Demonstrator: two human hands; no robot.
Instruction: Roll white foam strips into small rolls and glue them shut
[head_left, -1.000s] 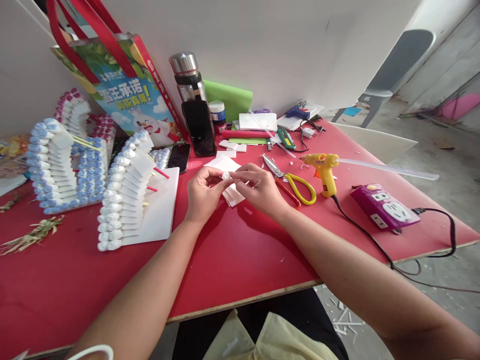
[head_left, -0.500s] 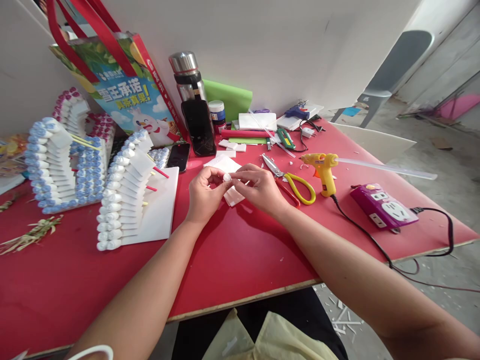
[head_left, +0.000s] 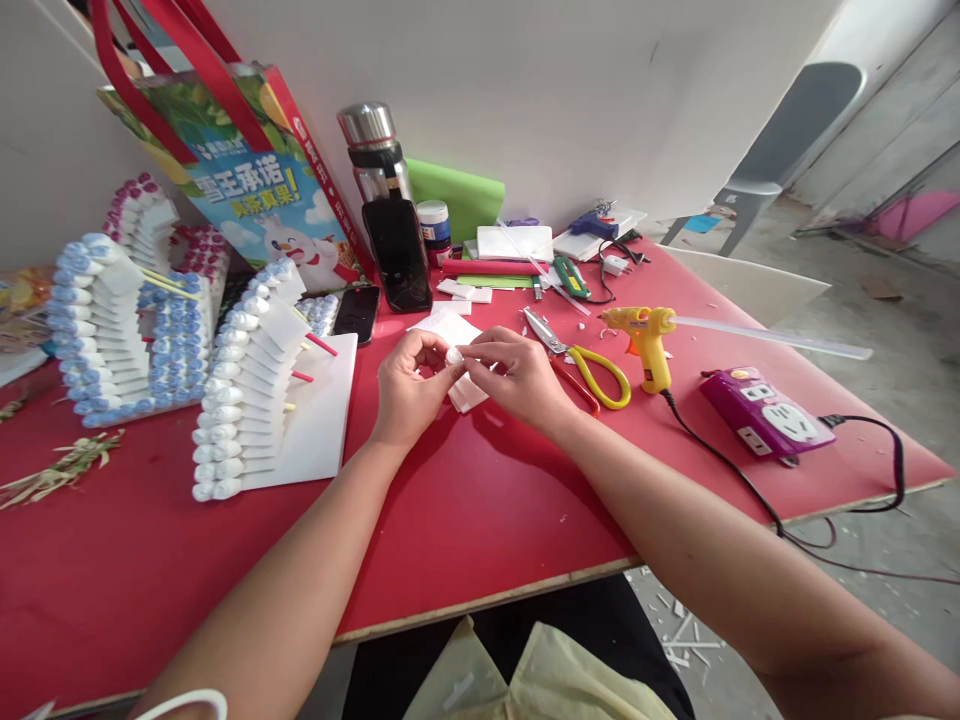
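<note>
A small white rolled piece (head_left: 453,357) is pinched between the fingertips of both hands above the red table (head_left: 480,500). My left hand (head_left: 411,388) grips it from the left, thumb and fingers closed. From the right, my right hand (head_left: 523,375) holds it with closed fingertips. Beneath the hands lie white paper strips (head_left: 469,394) and a white sheet (head_left: 446,325), partly hidden by the fingers. Left of my left hand, a fan-like row of white rolls (head_left: 227,410) stands on a white board (head_left: 324,430).
Scissors (head_left: 600,375) with yellow and red handles lie right of my right hand, near a yellow glue gun (head_left: 649,345) and a purple power strip (head_left: 765,412). A phone (head_left: 397,255) leans against a steel flask (head_left: 367,130). Blue-white rolls (head_left: 180,340) stand left.
</note>
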